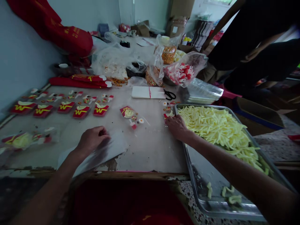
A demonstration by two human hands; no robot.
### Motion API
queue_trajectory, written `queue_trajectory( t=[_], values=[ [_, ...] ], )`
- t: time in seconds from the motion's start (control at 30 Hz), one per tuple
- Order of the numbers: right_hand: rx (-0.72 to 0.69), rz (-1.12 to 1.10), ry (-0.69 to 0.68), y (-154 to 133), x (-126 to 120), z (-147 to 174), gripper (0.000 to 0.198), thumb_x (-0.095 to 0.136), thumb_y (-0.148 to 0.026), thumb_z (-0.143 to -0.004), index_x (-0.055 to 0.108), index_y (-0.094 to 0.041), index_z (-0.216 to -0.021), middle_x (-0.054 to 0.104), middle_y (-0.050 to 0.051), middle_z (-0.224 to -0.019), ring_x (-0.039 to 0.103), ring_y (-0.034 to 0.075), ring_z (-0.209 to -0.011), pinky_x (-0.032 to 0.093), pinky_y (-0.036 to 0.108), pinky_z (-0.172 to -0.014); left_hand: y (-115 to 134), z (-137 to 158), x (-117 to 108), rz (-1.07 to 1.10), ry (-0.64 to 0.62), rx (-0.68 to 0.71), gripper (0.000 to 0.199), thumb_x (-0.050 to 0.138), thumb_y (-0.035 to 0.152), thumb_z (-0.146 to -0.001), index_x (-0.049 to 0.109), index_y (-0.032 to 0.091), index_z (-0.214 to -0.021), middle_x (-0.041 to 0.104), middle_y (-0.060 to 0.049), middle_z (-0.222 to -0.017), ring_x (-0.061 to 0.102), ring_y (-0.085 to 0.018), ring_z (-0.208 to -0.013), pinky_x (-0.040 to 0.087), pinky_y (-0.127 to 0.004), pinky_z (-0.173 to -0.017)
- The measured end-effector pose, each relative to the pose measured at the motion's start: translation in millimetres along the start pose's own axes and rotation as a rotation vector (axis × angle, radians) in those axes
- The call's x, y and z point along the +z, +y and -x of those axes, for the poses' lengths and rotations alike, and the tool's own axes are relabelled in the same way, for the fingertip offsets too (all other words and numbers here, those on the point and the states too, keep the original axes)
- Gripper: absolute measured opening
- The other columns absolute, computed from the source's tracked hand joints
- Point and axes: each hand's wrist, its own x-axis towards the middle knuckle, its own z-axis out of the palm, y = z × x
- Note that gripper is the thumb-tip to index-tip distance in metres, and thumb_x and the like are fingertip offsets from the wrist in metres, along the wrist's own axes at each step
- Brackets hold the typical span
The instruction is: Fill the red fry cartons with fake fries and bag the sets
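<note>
My left hand [92,139], its fingers curled closed, is on a translucent plastic bag [114,145] at the table's front edge. At the tray's left edge, my right hand [177,127] has its fingers closed down on a small red french-fry packet [168,115], which they partly hide. Small toy-like food pieces [167,107] lie just beyond that packet. Between my hands lies another red fry packet [127,112] with an egg-like piece [141,121] and a red-and-white piece [132,124]. A filled clear bag [25,140] rests at the far left.
Several red packets [100,109] with yellow marks line the left side. A metal tray [194,187] of pale yellow fry-like strips [211,125] stands at right. Behind are scissors [170,94], a white stack [147,92] and bags of pieces [182,72]. People [234,40] stand at back right.
</note>
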Motion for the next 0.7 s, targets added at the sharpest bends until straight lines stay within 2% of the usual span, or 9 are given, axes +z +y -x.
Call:
queue_trajectory(
  t=[0.1, 0.17, 0.33, 0.43, 0.47, 0.5, 0.6, 0.63, 0.7],
  values=[
    [-0.063, 0.001, 0.0, -8, -4, -5, 0.036, 0.042, -0.001, -0.088, 0.068, -0.014, -0.108, 0.066, 0.014, -0.106, 0.061, 0.025, -0.096, 0.036, 0.041, -0.097, 0, 5, -7, 0.016, -0.041, 0.032, 0.029, 0.056, 0.047, -0.079, 0.071, 0.022, -0.082, 0.072, -0.005, -0.086, 0.062, -0.023, -0.08, 0.037, -0.03, -0.07],
    [-0.105, -0.02, 0.009, -24, -6, 1, 0.036, 0.041, -0.001, -0.089, 0.068, -0.012, -0.11, 0.065, 0.017, -0.111, 0.061, 0.026, -0.095, 0.04, 0.042, -0.091, -3, 7, -11, 0.047, -0.051, 0.026, 0.032, 0.055, 0.048, -0.079, 0.074, 0.022, -0.084, 0.074, -0.006, -0.091, 0.064, -0.024, -0.084, 0.039, -0.031, -0.073],
    [-0.264, -0.233, -0.026, -88, -22, 46, 0.024, 0.044, -0.008, -0.094, 0.067, -0.013, -0.099, 0.065, 0.014, -0.108, 0.063, 0.021, -0.083, 0.045, 0.033, -0.07, -24, 11, -15, 0.385, -0.161, -0.103, 0.043, 0.062, 0.057, -0.074, 0.075, 0.02, -0.09, 0.075, -0.004, -0.088, 0.065, -0.024, -0.085, 0.044, -0.03, -0.076],
    [-0.435, -0.423, -0.058, -105, -43, 66, 0.017, 0.053, -0.017, -0.096, 0.065, -0.016, -0.107, 0.066, 0.011, -0.109, 0.064, 0.02, -0.091, 0.048, 0.031, -0.077, -34, 9, -13, 0.523, -0.143, -0.149, 0.044, 0.069, 0.057, -0.07, 0.075, 0.019, -0.092, 0.074, -0.003, -0.085, 0.063, -0.021, -0.081, 0.043, -0.028, -0.073],
    [-0.484, -0.456, -0.044, -104, -49, 67, 0.022, 0.059, -0.022, -0.094, 0.064, -0.017, -0.115, 0.066, 0.011, -0.115, 0.064, 0.022, -0.1, 0.048, 0.032, -0.084, -35, 8, -13, 0.531, -0.122, -0.157, 0.043, 0.072, 0.056, -0.068, 0.075, 0.019, -0.09, 0.073, -0.002, -0.082, 0.062, -0.02, -0.078, 0.042, -0.028, -0.07],
    [-0.526, -0.463, -0.025, -99, -53, 66, 0.038, 0.068, -0.028, -0.09, 0.06, -0.019, -0.125, 0.064, 0.012, -0.124, 0.061, 0.025, -0.111, 0.047, 0.036, -0.092, -35, 7, -13, 0.533, -0.103, -0.164, 0.041, 0.075, 0.054, -0.065, 0.075, 0.019, -0.086, 0.072, -0.001, -0.078, 0.061, -0.019, -0.075, 0.041, -0.027, -0.068],
    [-0.609, -0.363, -0.029, -81, -50, 51, 0.108, 0.094, -0.036, -0.058, 0.041, -0.017, -0.15, 0.042, 0.02, -0.153, 0.037, 0.038, -0.141, 0.029, 0.053, -0.115, -30, 1, -16, 0.584, -0.08, -0.206, 0.037, 0.083, 0.049, -0.056, 0.07, 0.018, -0.072, 0.068, 0.0, -0.069, 0.058, -0.016, -0.067, 0.039, -0.026, -0.064],
    [-0.636, -0.334, -0.061, -77, -44, 44, 0.121, 0.096, -0.035, -0.051, 0.036, -0.016, -0.153, 0.037, 0.022, -0.157, 0.03, 0.04, -0.145, 0.022, 0.056, -0.118, -28, -1, -17, 0.609, -0.081, -0.217, 0.037, 0.085, 0.047, -0.053, 0.068, 0.018, -0.068, 0.067, 0.0, -0.066, 0.056, -0.015, -0.065, 0.038, -0.026, -0.063],
    [-0.664, -0.323, -0.115, -76, -30, 33, 0.122, 0.093, -0.032, -0.051, 0.032, -0.013, -0.155, 0.038, 0.023, -0.156, 0.032, 0.039, -0.144, 0.017, 0.057, -0.12, -25, -6, -20, 0.657, -0.105, -0.218, 0.037, 0.087, 0.044, -0.05, 0.067, 0.018, -0.067, 0.065, 0.001, -0.064, 0.053, -0.013, -0.061, 0.036, -0.025, -0.06]
  ],
)
